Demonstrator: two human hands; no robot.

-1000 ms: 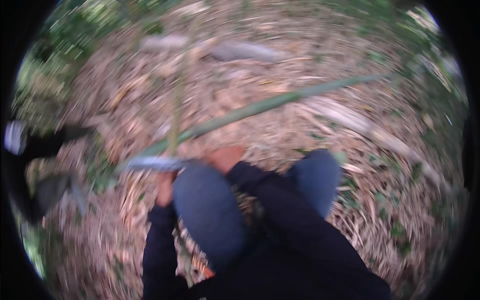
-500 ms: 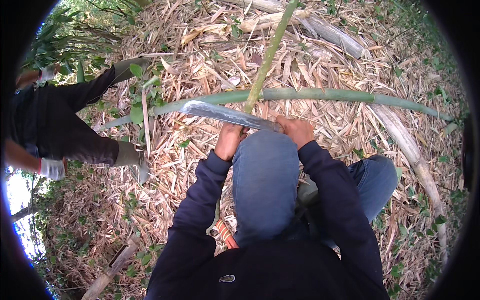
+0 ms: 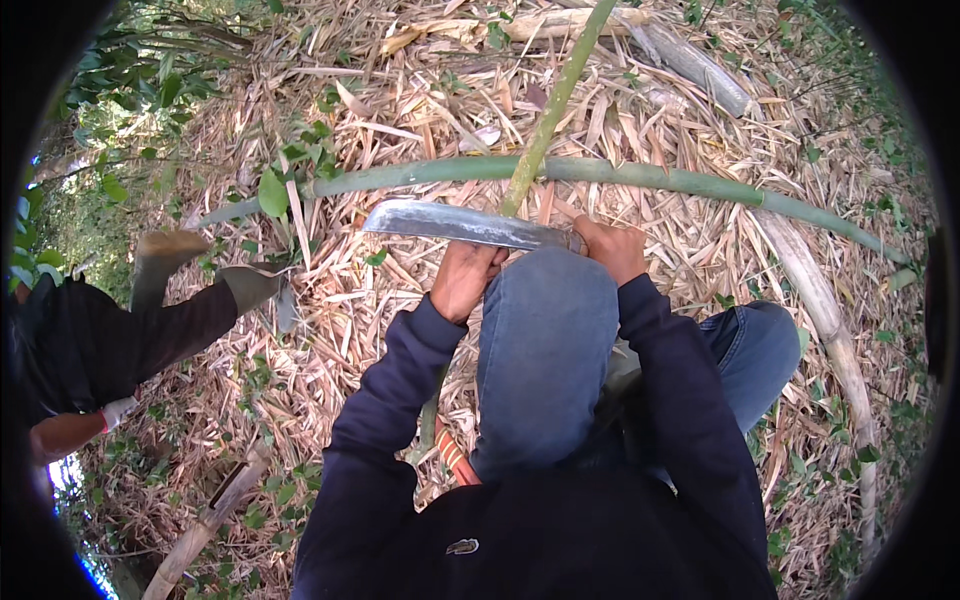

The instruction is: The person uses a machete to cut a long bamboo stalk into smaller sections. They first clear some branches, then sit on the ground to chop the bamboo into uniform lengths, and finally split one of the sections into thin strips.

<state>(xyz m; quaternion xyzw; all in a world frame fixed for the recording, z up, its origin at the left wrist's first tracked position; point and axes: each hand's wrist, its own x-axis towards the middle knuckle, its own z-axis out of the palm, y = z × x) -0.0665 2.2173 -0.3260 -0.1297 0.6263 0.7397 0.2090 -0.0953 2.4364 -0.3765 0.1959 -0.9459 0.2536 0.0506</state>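
Observation:
A machete (image 3: 455,222) with a worn grey blade lies crosswise just in front of my raised knee, its broad tip to the left. My right hand (image 3: 612,247) is closed round its handle, at the blade's right end. My left hand (image 3: 466,281) is closed below the blade, beside the knee. A thin green-yellow bamboo stem (image 3: 550,115) slants down from the top and passes behind the blade towards this hand. The fingers appear wrapped round the stem, though hand and knee hide much of the grip. Under the stem, a thicker green bamboo pole (image 3: 660,177) stretches across the ground.
Dry bamboo leaves cover the ground. Old dry culms lie at the right (image 3: 815,285) and upper right (image 3: 700,72). An orange striped object (image 3: 455,455) is beside my left leg. Another person in dark clothes and boots (image 3: 150,325) is at the left, near a broken culm (image 3: 215,515).
The machete has shifted slightly and lies more level, with both hands still gripping. My view has moved a little. The other person at the left has stepped and changed posture.

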